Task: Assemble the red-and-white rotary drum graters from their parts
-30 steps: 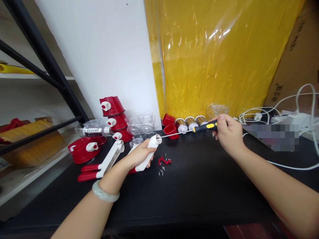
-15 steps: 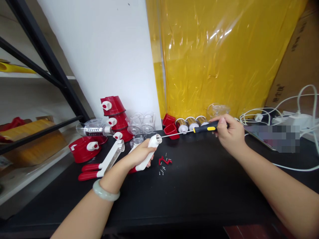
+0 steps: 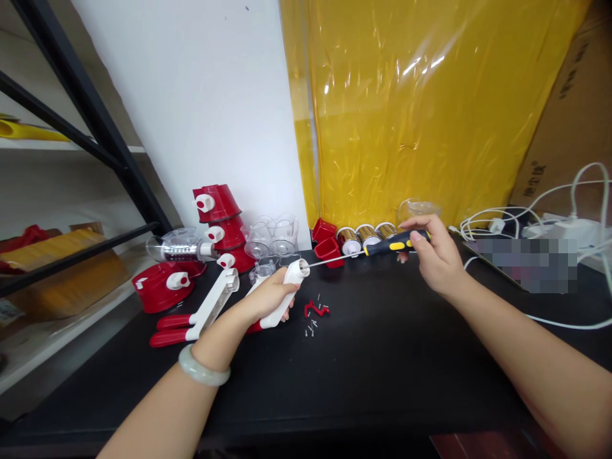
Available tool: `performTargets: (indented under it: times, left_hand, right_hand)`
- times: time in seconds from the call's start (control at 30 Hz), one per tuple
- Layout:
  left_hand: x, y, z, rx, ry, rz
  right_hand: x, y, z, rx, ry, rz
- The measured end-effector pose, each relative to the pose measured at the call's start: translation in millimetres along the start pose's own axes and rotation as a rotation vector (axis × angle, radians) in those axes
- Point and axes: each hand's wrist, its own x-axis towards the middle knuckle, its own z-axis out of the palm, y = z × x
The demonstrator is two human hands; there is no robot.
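My left hand is closed round a white grater handle with red grips, its round open end tilted up to the right. In my right hand is a screwdriver with a dark blue and yellow handle. Its long shaft reaches into the round end; the tip is hidden inside. Below and right of the left hand lie small red plastic parts and several loose screws on the black table. Another white handle with red grips rests at the left.
Stacked red housings and clear plastic hoppers stand at the back. Red pushers and grater drums line the wall. White cables and a tablet-like device lie at the right; a shelf rack stands left.
The screwdriver's handle has shifted slightly left and turned, showing more yellow. My right hand's fingers have loosened and spread around it. The left hand and white handle hold still.
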Motion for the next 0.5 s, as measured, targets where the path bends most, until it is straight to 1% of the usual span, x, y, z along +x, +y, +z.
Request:
performTargets:
  times: [0.27, 0.5]
  left_hand:
    - [-3.5, 3.6, 0.2, -0.033, 0.009, 0.022]
    - [-4.2, 4.5, 1.1, -0.029, 0.015, 0.006]
  right_hand:
    - [1.2, -2.9, -1.1, -0.038, 0.206, -0.041]
    - [-0.4, -2.5, 0.4, -0.067, 0.220, -0.028]
